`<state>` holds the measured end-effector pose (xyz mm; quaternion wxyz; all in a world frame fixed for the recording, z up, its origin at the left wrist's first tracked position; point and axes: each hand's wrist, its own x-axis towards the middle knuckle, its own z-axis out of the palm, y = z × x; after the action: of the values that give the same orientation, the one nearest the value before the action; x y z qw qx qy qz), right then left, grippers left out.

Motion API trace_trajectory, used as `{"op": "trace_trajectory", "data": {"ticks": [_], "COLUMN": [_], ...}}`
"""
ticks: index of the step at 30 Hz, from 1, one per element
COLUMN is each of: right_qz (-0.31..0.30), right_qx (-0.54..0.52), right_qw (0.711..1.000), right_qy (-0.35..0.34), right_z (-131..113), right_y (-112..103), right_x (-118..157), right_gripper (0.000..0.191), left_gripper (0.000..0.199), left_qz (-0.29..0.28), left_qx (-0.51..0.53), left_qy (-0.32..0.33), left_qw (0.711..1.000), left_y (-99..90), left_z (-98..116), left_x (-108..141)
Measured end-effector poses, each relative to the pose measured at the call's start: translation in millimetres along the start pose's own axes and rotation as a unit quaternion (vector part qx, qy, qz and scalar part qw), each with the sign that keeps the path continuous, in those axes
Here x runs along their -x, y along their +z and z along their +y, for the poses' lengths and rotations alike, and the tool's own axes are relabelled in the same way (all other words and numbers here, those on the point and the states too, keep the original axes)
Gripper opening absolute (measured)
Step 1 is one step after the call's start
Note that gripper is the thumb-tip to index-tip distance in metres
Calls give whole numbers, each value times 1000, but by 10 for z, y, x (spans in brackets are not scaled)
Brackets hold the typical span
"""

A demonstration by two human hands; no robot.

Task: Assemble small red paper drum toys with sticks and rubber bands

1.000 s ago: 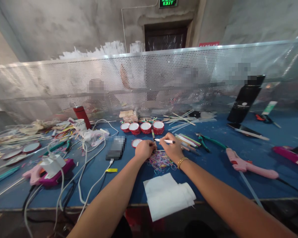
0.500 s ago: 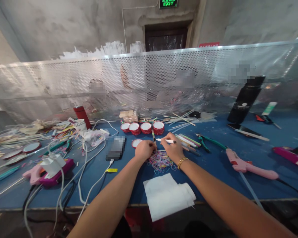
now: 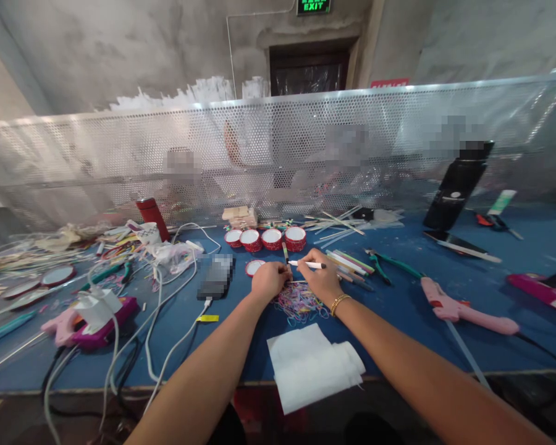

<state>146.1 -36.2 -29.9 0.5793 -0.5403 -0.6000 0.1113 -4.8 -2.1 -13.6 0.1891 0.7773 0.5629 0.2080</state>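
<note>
My left hand (image 3: 267, 282) is closed, its fingers pinching a short, narrow stick (image 3: 285, 251) with dark and greenish bands that stands up past the fingertips. In my right hand (image 3: 323, 279) is a white marker pen (image 3: 311, 265) with a black end, its tip pointing left at the stick, apparently touching it. A heap of colourful rubber bands (image 3: 301, 303) lies on the table just below both hands. Close beyond my left hand is a small red-rimmed white disc (image 3: 254, 267), partly covered by the hand. Several red-sided round pieces with white tops (image 3: 272, 238) stand in a row farther back.
Around lie a phone (image 3: 215, 277) on a cable, a folded white cloth (image 3: 312, 368), coloured sticks (image 3: 352, 262), green-handled pliers (image 3: 393, 266) and a pink glue gun (image 3: 467, 312). A black bottle (image 3: 456, 188) stands right; a perforated metal screen (image 3: 250, 142) runs behind.
The marker pen and my right hand have shifted slightly left, bringing the tip closer to the stick. My left hand stays nearly still.
</note>
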Motion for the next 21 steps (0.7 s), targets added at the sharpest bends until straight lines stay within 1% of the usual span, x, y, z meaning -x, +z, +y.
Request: {"op": "trace_trajectory", "data": {"ticks": [5, 9, 13, 18, 21], "right_qz": [18, 10, 19, 1, 15], "right_qx": [1, -1, 7, -1, 10], "right_qw": [1000, 1000, 1000, 1000, 1000], "right_qy": [4, -6, 0, -5, -6], "right_z": [12, 4, 6, 10, 17], "right_y": [1, -4, -4, 1, 3], "right_x": [-1, 3, 5, 3, -4], "right_gripper": [15, 16, 15, 14, 15], "left_gripper": [19, 18, 18, 18, 17], "left_qz": [0, 4, 8, 3, 3], "left_qx": [3, 3, 0, -1, 5], "left_qy": [4, 6, 7, 8, 9], "left_qw": [1000, 1000, 1000, 1000, 1000], "left_y": [24, 33, 28, 24, 30], "left_z": [-30, -39, -30, -30, -38], "left_x": [-25, -26, -17, -25, -32]}}
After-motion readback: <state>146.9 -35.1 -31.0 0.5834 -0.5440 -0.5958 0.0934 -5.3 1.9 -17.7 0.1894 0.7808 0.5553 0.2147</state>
